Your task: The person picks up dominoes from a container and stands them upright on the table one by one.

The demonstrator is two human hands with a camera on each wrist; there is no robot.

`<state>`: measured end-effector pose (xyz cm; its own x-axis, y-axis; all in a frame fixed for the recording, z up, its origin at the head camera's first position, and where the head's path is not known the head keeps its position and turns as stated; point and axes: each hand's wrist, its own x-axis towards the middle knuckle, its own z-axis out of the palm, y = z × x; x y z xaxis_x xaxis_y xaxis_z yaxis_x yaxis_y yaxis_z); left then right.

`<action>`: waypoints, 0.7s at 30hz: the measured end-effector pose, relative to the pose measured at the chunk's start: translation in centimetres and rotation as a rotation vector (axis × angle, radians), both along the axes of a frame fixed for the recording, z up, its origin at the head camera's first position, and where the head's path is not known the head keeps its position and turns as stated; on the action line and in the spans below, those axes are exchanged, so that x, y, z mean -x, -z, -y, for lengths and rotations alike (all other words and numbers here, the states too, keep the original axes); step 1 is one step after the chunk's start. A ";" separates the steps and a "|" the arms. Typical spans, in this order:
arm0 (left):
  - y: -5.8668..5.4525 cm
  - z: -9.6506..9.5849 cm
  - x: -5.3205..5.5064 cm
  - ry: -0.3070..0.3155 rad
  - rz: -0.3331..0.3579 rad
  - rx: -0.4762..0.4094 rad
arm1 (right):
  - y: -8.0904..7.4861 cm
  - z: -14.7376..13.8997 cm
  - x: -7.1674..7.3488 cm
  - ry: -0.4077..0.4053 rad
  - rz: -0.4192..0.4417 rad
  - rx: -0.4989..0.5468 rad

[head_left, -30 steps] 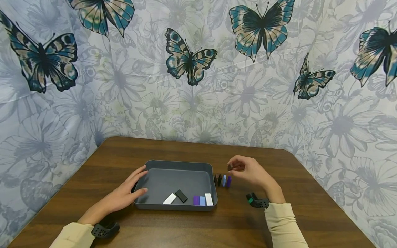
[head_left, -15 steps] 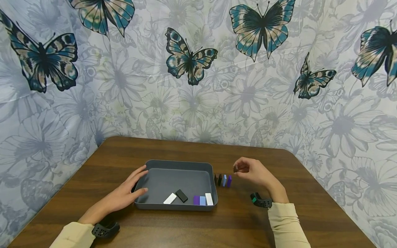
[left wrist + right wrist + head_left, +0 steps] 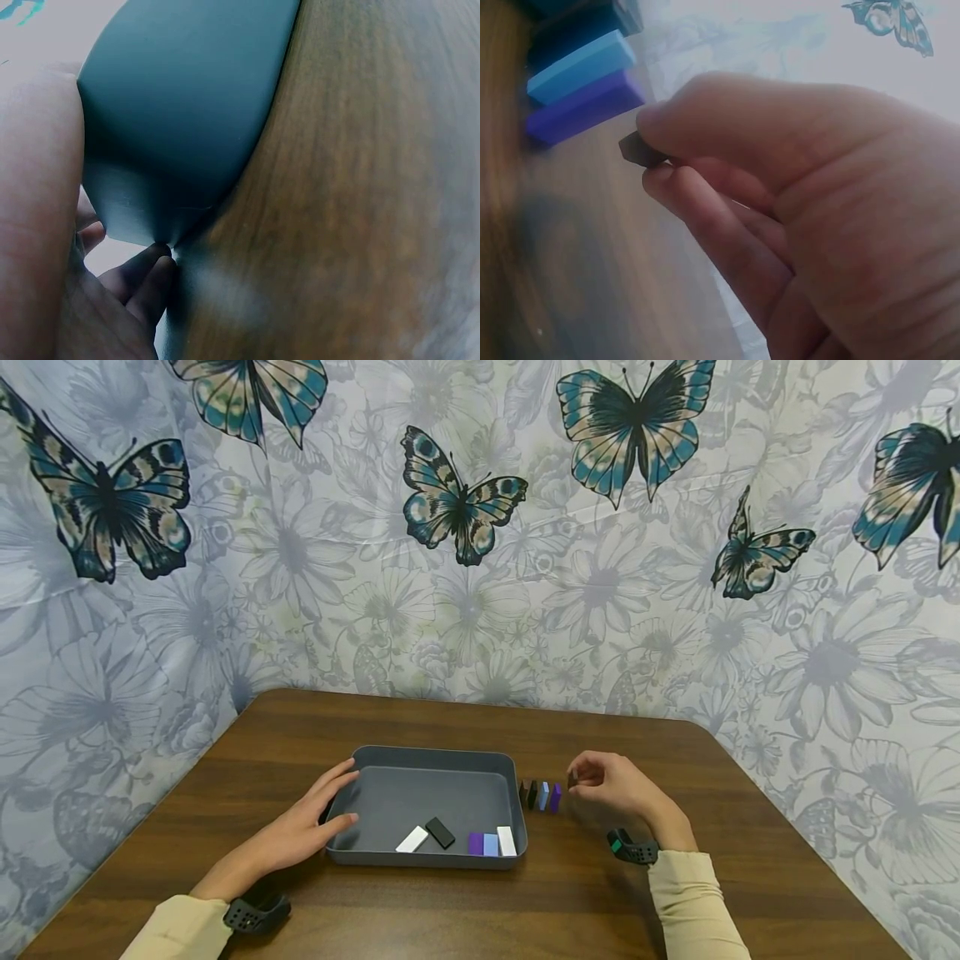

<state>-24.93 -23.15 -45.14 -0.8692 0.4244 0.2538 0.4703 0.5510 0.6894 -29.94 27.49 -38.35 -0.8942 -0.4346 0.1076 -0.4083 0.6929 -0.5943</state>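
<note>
1. A small dark block (image 3: 572, 779) is being pinched between thumb and curled fingers of the right hand (image 3: 609, 782), whose grip is closed tightly on it; it is being held just above the tabletop (image 3: 675, 893), at about 3 o'clock of the standing row of blocks (image 3: 538, 796).

2. The step in hand is judged to be the adding of this block to the row: four blocks, two dark, one light blue (image 3: 581, 66) and one purple (image 3: 585, 107), are standing on edge just beside the tray's right wall, and the purple one is nearest the held block.

3. The next move is judged to call for the block being lowered upright beside the purple one, near it but apart, and for the pinch being eased off without a nudge.

4. The grey tray (image 3: 375, 758) is being steadied by the left hand (image 3: 300, 835): its fingers are lying nearly straight against the tray's left wall, with nothing being gripped.

5. Inside the tray, toward 6 o'clock, a white block (image 3: 411, 840), a black block (image 3: 439, 832) and a purple, a pale blue and a white block (image 3: 491, 844) side by side are lying flat.

6. The standing row is itself being judged the chief hazard, since a knock could topple it. A butterfly-printed sheet (image 3: 465, 510) is hanging behind, at 12 o'clock.
</note>
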 end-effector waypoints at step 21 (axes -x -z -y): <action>0.1 0.0 0.2 -0.001 0.000 0.000 | 2.3 -0.6 0.7 -0.051 0.124 0.041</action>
<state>-25.09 -23.11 -45.21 -0.8696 0.4233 0.2541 0.4698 0.5512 0.6896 -30.67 28.10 -40.65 -0.8784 -0.4776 0.0163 -0.3643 0.6472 -0.6697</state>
